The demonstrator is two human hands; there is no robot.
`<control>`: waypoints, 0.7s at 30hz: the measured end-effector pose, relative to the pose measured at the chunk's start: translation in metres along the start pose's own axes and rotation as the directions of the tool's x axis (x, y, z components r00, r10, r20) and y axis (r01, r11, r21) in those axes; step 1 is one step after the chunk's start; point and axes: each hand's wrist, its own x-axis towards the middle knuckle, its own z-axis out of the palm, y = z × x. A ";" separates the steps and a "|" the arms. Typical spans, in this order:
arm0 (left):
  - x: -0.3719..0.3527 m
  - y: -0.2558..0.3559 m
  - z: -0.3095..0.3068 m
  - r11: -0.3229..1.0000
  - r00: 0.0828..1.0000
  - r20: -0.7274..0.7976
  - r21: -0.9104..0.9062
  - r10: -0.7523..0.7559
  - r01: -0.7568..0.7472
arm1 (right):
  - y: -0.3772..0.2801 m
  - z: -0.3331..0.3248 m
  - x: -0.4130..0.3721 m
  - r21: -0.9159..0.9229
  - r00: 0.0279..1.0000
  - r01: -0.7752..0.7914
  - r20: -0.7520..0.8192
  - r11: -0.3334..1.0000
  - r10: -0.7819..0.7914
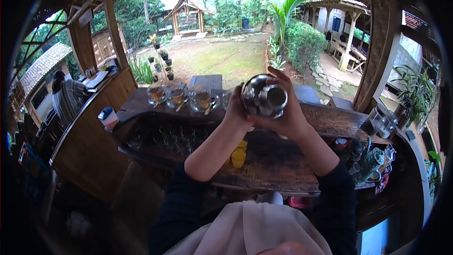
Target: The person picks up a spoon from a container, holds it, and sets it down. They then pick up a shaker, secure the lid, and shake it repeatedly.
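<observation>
Up in front of me, above the wooden counter (pixel 278 174), both hands grip a shiny metal shaker (pixel 257 92). Its round end points towards me. My left hand (pixel 235 106) is closed around the left side, with its fingertips partly hidden behind the metal. On the other side my right hand (pixel 289 106) wraps the shaker, fingers over the top and thumb beneath. Left of my hands, glass cups of amber drink (pixel 203 99) stand in a row on saucers with spoons. Below my forearms sit yellow cups (pixel 238 157) on the counter.
Upturned-looking clear glasses (pixel 172 139) crowd the lower shelf at left. A small container (pixel 108 117) stands at the counter's left end. Glass jars (pixel 379 122) and a green glass vessel (pixel 370 164) are at right. A person (pixel 68 97) sits at far left.
</observation>
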 end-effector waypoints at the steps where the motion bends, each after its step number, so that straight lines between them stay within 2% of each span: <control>1: 0.000 0.005 0.003 1.000 1.000 0.021 0.006 -0.002 0.002 | -0.002 -0.008 0.006 -0.012 1.000 0.016 -0.008 1.000 -0.016; 2: -0.004 0.012 0.000 0.974 0.926 0.325 -0.052 -0.193 0.221 | -0.013 -0.020 0.009 -0.122 0.940 0.317 0.171 0.941 -0.295; 3: -0.008 0.014 -0.002 0.898 0.731 0.600 -0.045 -0.325 0.437 | -0.027 -0.030 0.010 -0.166 0.777 0.595 0.370 0.787 -0.509; 4: -0.040 0.009 0.026 0.949 0.872 0.378 0.074 -0.311 0.307 | -0.055 -0.038 0.007 -0.133 0.769 0.599 0.373 0.790 -0.520; 6: -0.058 0.002 0.039 0.983 0.864 0.470 0.050 -0.181 0.179 | -0.075 -0.042 0.008 -0.104 0.756 0.607 0.382 0.788 -0.531; 7: -0.063 -0.002 0.041 0.992 0.862 0.493 0.026 -0.120 0.123 | -0.074 -0.042 0.012 0.011 0.707 0.664 0.319 0.748 -0.632; 8: -0.048 0.001 0.033 0.974 0.868 0.447 0.038 -0.215 0.222 | -0.071 -0.042 0.016 0.118 0.654 0.715 0.237 0.689 -0.719; 9: -0.026 0.007 0.023 0.947 0.863 0.398 0.047 -0.311 0.319 | -0.062 -0.050 0.019 0.129 0.818 0.461 0.322 0.878 -0.477; 10: -0.010 0.010 0.024 0.924 0.717 0.609 0.072 -0.340 0.377 | -0.046 -0.059 0.023 0.113 0.894 0.161 0.405 0.981 -0.193; 11: 0.007 0.006 0.022 0.921 0.715 0.609 0.071 -0.343 0.382 | -0.005 -0.051 0.017 0.028 0.924 0.227 0.310 0.973 -0.224; 12: 0.024 -0.005 0.019 0.977 0.896 0.389 0.106 -0.214 0.187 | 0.014 -0.037 0.018 -0.015 0.943 0.289 0.176 0.957 -0.282; 13: 0.026 -0.012 0.028 0.981 0.988 0.154 0.192 -0.029 -0.001 | 0.015 -0.039 0.021 -0.019 0.944 0.286 0.178 0.958 -0.278; 14: 0.025 -0.016 0.035 0.988 0.993 0.114 0.156 -0.022 0.004 | 0.016 -0.041 0.023 -0.046 0.923 0.351 0.184 0.935 -0.337; 15: 0.023 -0.011 0.038 0.987 0.992 0.125 0.161 -0.023 0.002 | 0.018 -0.043 0.028 -0.077 0.895 0.422 0.191 0.903 -0.403; 16: 0.017 -0.004 0.034 0.987 0.929 0.335 0.079 -0.159 0.141 | 0.002 -0.049 0.029 -0.084 0.893 0.429 0.192 0.899 -0.408; 17: 0.009 -0.001 0.029 0.955 0.805 0.531 0.028 -0.265 0.296 | -0.036 -0.057 0.026 -0.087 0.841 0.497 0.293 0.863 -0.455; 19: -0.037 0.001 0.050 0.969 0.843 0.484 0.051 -0.236 0.242 | -0.091 -0.068 0.022 -0.069 0.701 0.626 0.486 0.777 -0.521; 20: -0.059 -0.007 0.055 0.996 0.838 0.541 0.071 -0.076 0.045 | -0.087 -0.065 0.024 -0.072 0.699 0.629 0.489 0.774 -0.522; 21: -0.053 -0.007 0.056 0.996 0.837 0.541 0.074 -0.079 0.046 | -0.079 -0.060 0.026 -0.059 0.569 0.797 0.408 0.602 -0.714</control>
